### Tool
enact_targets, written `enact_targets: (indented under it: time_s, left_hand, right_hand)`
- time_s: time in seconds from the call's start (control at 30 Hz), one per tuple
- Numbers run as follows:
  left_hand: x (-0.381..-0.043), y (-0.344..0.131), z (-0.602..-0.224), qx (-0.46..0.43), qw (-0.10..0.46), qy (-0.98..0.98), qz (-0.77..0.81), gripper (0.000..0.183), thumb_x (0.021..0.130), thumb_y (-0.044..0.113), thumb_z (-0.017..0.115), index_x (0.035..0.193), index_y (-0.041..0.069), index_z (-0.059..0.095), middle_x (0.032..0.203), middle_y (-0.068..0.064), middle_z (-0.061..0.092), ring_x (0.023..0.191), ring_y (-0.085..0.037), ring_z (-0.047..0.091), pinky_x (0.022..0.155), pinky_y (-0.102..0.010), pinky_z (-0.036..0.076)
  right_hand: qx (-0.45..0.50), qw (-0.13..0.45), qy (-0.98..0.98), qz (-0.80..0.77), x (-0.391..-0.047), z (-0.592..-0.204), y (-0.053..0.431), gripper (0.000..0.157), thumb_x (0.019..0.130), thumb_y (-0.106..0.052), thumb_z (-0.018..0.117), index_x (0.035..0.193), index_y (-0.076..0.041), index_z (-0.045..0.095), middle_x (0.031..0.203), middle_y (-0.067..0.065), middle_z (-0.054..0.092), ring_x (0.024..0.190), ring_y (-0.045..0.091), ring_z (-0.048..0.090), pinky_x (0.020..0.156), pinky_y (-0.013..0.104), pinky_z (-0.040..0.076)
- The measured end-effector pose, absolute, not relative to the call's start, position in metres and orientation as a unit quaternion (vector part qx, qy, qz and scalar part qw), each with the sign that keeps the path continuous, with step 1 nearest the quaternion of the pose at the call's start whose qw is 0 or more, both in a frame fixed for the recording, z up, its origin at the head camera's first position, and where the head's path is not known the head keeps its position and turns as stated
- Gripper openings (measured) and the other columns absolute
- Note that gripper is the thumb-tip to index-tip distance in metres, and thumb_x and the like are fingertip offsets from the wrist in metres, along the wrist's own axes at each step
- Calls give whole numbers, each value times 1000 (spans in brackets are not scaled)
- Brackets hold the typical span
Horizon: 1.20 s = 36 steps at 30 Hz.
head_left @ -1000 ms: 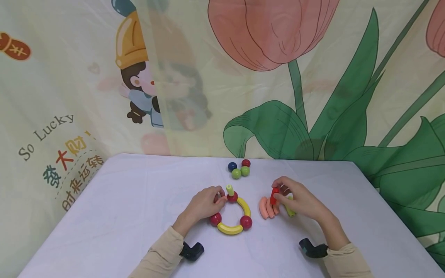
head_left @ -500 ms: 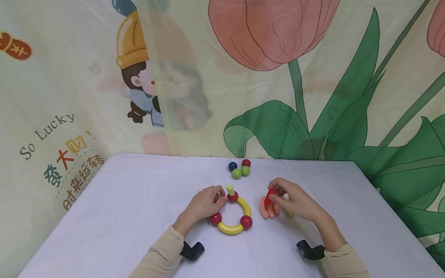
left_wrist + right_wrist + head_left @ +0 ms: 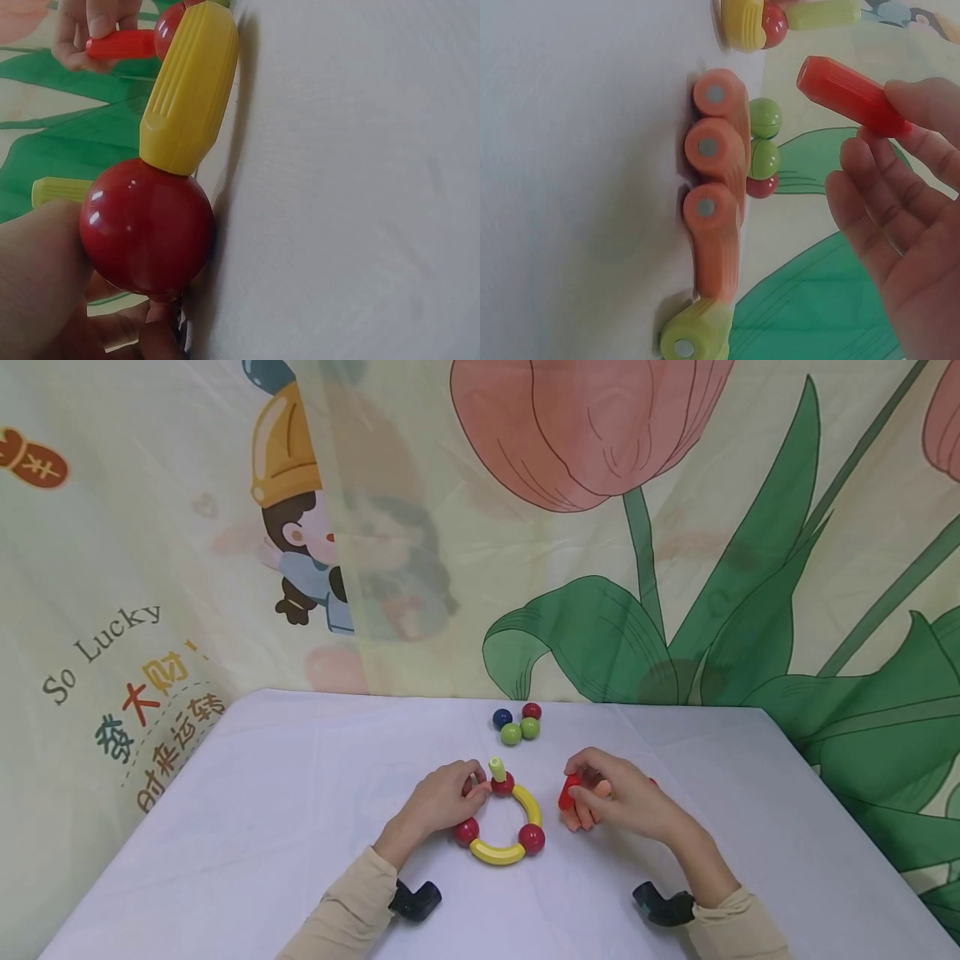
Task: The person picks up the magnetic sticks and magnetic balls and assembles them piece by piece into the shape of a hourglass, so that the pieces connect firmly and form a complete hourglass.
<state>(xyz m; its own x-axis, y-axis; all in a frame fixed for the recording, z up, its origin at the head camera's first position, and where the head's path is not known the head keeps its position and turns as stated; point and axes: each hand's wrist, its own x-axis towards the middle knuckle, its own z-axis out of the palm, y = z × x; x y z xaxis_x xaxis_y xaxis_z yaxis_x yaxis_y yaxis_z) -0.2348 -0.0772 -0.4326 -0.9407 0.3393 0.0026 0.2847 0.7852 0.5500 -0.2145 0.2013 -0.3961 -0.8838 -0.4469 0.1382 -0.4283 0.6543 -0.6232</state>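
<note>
On the white table lies a ring of red balls and curved magnetic sticks, with a yellow stick [image 3: 497, 855] at its near side. A light green stick [image 3: 497, 768] stands up from the ring's far red ball [image 3: 502, 786]. My left hand [image 3: 441, 797] grips the ring's left side, fingers curled there and covering that segment; a red ball [image 3: 147, 225] sits by its thumb. Between thumb and fingers, my right hand [image 3: 626, 797] pinches a straight red magnetic stick [image 3: 847, 90], held up over several orange curved sticks [image 3: 714, 146], to the right of the ring.
Farther back are a dark blue ball [image 3: 502, 719], a red ball [image 3: 532, 711] and two green balls [image 3: 511, 734]. A green stick [image 3: 694, 334] lies beside the orange ones. A printed cloth hangs behind the table. Black devices [image 3: 417, 902] are on both wrists.
My right hand has moved left with the red stick, closer to the ring, and now covers more of the orange sticks. My left hand and the ring have stayed in place.
</note>
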Motion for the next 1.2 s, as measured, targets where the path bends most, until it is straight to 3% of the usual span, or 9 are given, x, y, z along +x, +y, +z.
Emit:
enact_targets:
  time_s: [0.3, 0.6, 1.2]
  left_hand:
    - [-236, -77, -434, 171, 46, 943, 282, 18, 89, 30, 61, 100, 16, 61, 71, 2, 50, 61, -12, 45, 51, -23, 37]
    - [-236, -77, -435, 166, 45, 944, 282, 17, 89, 31, 62, 99, 17, 61, 70, 3, 49, 60, -12, 45, 51, -22, 36]
    - [-237, -77, -434, 160, 50, 945, 280, 18, 89, 32, 61, 99, 17, 60, 71, 3, 50, 61, -11, 46, 51, -22, 38]
  right_hand:
    - [-271, 13, 901, -337, -210, -394, 193, 27, 86, -15, 67, 111, -14, 56, 99, -12, 60, 90, 8, 56, 79, 28, 53]
    - [-292, 25, 888, -355, -207, -394, 186, 28, 86, -15, 68, 109, -24, 54, 96, -11, 61, 85, 7, 58, 69, 23, 54]
    - [-312, 31, 895, -318, -196, -387, 167, 27, 86, -18, 68, 111, -17, 57, 99, -14, 58, 84, 2, 56, 78, 25, 53]
